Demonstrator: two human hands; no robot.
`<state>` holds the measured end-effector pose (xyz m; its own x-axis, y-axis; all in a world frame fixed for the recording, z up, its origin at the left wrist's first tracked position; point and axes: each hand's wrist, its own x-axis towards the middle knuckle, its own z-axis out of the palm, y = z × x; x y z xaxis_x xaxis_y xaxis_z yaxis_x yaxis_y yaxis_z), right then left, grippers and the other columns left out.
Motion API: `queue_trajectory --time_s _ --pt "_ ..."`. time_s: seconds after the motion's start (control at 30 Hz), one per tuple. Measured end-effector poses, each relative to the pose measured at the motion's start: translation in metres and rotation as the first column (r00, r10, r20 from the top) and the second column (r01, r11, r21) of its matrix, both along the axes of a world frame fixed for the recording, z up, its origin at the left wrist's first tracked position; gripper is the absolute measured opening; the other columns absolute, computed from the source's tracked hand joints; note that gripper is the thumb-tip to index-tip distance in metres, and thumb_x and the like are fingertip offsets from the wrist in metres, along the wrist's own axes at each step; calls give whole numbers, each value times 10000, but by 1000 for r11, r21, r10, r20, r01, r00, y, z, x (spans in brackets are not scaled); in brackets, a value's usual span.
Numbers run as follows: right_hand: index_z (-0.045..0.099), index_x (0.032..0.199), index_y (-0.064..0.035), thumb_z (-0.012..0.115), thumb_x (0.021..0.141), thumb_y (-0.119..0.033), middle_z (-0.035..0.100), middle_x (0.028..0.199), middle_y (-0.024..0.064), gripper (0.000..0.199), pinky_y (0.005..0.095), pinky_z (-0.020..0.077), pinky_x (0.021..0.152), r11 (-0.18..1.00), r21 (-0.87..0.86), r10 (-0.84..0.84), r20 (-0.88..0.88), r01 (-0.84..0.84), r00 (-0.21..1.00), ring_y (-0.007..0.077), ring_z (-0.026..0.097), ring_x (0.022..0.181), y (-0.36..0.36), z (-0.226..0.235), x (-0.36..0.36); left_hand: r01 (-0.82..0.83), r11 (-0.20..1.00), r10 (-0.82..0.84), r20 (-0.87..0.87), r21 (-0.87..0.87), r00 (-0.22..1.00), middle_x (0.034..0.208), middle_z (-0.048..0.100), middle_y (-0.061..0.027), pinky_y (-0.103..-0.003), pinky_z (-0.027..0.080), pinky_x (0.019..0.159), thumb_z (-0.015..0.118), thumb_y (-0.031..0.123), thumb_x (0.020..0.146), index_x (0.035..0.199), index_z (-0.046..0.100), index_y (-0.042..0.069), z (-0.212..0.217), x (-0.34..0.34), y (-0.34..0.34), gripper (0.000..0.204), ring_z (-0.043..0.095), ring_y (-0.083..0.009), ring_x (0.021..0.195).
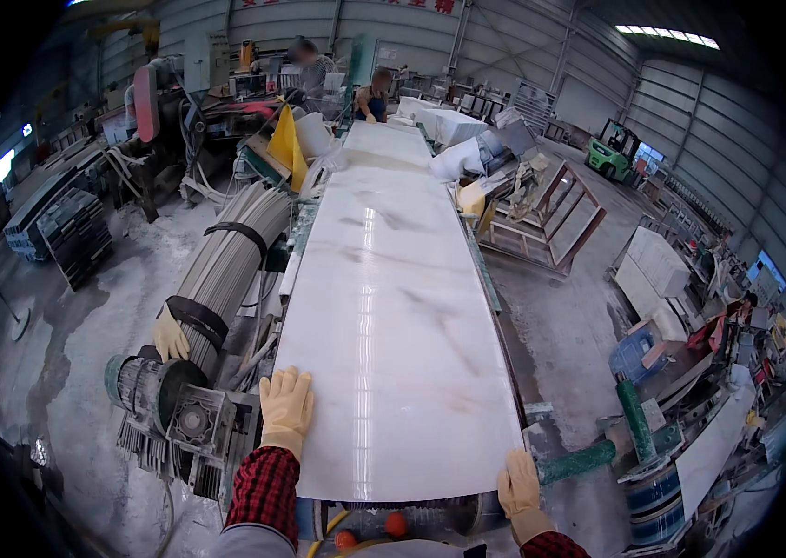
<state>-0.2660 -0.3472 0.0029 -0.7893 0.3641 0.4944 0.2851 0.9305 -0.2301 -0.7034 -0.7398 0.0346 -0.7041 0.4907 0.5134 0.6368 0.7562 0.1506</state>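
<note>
A long, polished white stone slab (393, 307) with faint grey-brown veins lies flat in front of me and stretches far ahead. In a cream glove, my left hand (287, 409) rests on its near left edge, fingers extended forward. My right hand (519, 493), gloved alike, is at the near right corner, its fingers bent against the slab's edge. Below the slab's near edge, two orange round parts (396, 525) show on the machine. The underside of the slab and part of the right fingers are hidden.
Left of the slab stand a motor (146, 386), a strapped bundle of long strips (230, 251) and a loose glove (170, 337). A person (373, 96) stands at the far end. On the right are a metal frame (551, 223), green pipes (579, 461) and a forklift (614, 151).
</note>
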Motion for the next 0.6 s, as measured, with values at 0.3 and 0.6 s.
queue_trajectory --time_s 0.3,0.6 --pt "711 1545 9 654 1127 -206 672 1640 363 474 651 463 1349 987 -133 -78 78 88 994 606 579 1554 -6 -8 16 -20 1000 20 26 4 999 1567 683 -126 -610 477 1213 827 313 1040 1472 727 169 -9 36 -27 467 593 -382 1493" --pt "715 1568 -4 640 1128 -170 679 1623 365 476 658 468 1338 986 -114 -119 40 123 992 617 589 1523 -7 -22 16 107 993 -111 98 46 989 1552 662 -194 -573 544 1158 801 282 1027 1500 695 120 17 127 -86 511 617 -449 1443"
